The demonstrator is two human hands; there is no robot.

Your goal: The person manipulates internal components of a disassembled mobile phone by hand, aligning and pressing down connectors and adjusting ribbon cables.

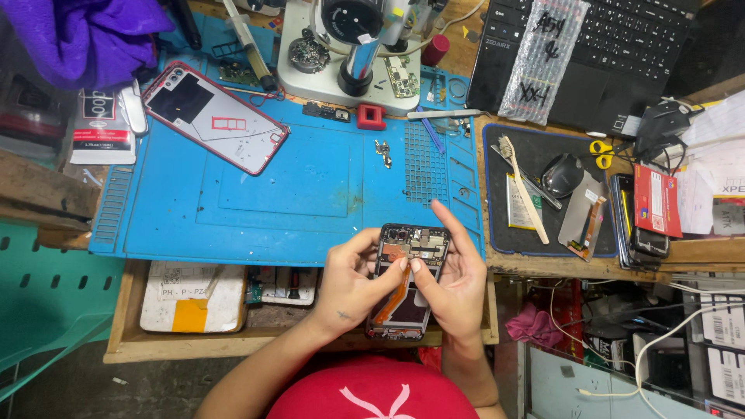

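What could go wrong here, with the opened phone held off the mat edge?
Both hands, left hand and right hand, hold the opened black phone with exposed boards over the open wooden drawer, past the blue silicone mat; a slip might drop it. Thumbs pressing near the orange flex cable could crease it.

Blue mat (256,209) centre open for passing; phone back cover (213,116) blocks upper left, microscope base (341,70) at top, small screws (382,152) mid-mat, cluttered black pad (543,194) right
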